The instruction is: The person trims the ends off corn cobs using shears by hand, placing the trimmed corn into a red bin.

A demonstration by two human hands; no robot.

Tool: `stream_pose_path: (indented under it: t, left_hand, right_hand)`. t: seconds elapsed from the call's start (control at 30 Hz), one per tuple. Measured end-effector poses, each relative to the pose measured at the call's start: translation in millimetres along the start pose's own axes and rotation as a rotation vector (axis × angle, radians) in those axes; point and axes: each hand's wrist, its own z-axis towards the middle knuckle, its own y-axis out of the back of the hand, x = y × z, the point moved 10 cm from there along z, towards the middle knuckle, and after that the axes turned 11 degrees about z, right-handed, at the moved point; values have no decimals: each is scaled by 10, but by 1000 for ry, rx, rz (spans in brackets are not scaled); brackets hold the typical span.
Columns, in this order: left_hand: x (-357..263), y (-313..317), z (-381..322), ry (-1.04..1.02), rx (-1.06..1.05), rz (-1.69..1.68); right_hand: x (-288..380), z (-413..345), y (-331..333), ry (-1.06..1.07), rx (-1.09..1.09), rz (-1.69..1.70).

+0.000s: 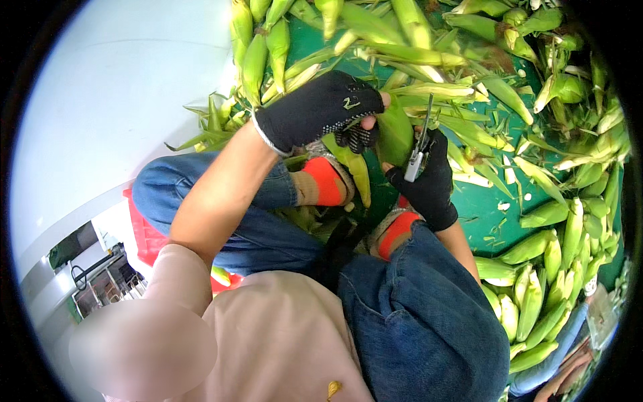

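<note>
Both hands wear black fingerless gloves with pale grip dots. My left hand (326, 110) grips the upper part of a green-husked ear of corn (395, 131), its fingertips bare at the glove's edge. On the ear's other side, my right hand (427, 183) is closed round a silver metal hand tool (416, 160). A thin, narrow part of the tool points up, away from me; whether it is a knife or shears cannot be told. My right thumb lies close to the ear's lower end. A loose husk leaf (357, 173) hangs below my left hand.
Loose ears and husks (462, 90) lie across the green floor (485, 221). Several husked ears are heaped in a pile (542, 281) at right. A white wall panel (135, 75) stands at left, with a red plastic container (145, 228) behind my knee. Another person's leg (550, 362) shows at lower right.
</note>
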Motion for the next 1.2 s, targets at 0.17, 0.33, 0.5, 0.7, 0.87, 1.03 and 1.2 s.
stream_pose_path:
  t: [0.17, 0.33, 0.5, 0.7, 0.87, 1.03, 1.2]
  left_hand:
    - [-324, -70, -105, -493, -377, 82]
    - [-694, -395, -343, -524, -490, 390]
    - [-964, -639, -520, -718, -573, 650]
    - [-951, -819, -473, -669, -488, 670]
    - [-943, -1042, -510, -719, -415, 657]
    - [-716, -528, -154, -497, -366, 238]
    - [-415, 577, 863, -488, -797, 579]
  right_hand:
    - [-116, -31, -34, -48, 89, 416]
    - [-397, -264, -280, -391, 223, 1081]
    - [-541, -283, -251, -321, 273, 1125]
    - [-671, -325, -291, -240, 383, 853]
    - [-877, -422, -143, 37, 253, 533]
    - [-817, -256, -218, -228, 253, 859]
    - [-1290, -385, 142, -420, -68, 996]
